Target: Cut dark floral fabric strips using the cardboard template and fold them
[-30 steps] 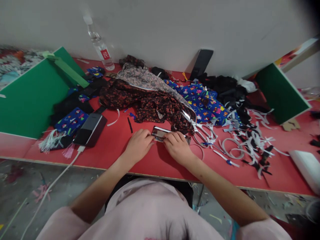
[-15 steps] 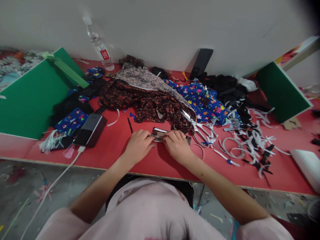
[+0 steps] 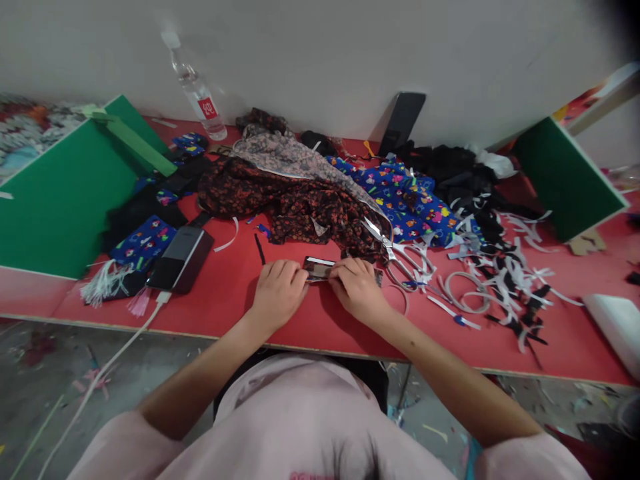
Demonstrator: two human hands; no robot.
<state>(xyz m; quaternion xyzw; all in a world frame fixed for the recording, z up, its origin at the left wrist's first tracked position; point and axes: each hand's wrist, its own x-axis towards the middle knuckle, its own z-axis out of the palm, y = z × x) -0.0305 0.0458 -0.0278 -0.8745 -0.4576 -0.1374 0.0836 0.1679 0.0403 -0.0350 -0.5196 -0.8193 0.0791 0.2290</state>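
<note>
My left hand [image 3: 281, 291] and my right hand [image 3: 357, 285] are close together near the front of the red table. Their bent fingers grip the two ends of a small dark patterned fabric strip [image 3: 319, 269]. A white band runs along its far edge, and a paler brownish patch shows in its middle. Its right end pokes out past my right hand; the fingers hide much of the rest. Just beyond my right hand, silver scissors [image 3: 395, 252] lie with blades parted on a dark red-and-black floral cloth [image 3: 310, 207].
A blue printed cloth [image 3: 400, 200] lies behind the scissors. White and black scraps [image 3: 515, 287] litter the right side. At left are a black power bank [image 3: 183, 260] with a white cable and a green panel [image 3: 65, 207]. A water bottle [image 3: 203, 100] and a phone [image 3: 403, 123] stand at the back wall.
Both hands keep hold of the fabric strip and have barely moved. My right-hand fingers have shifted slightly to the right, baring a little more of its middle.
</note>
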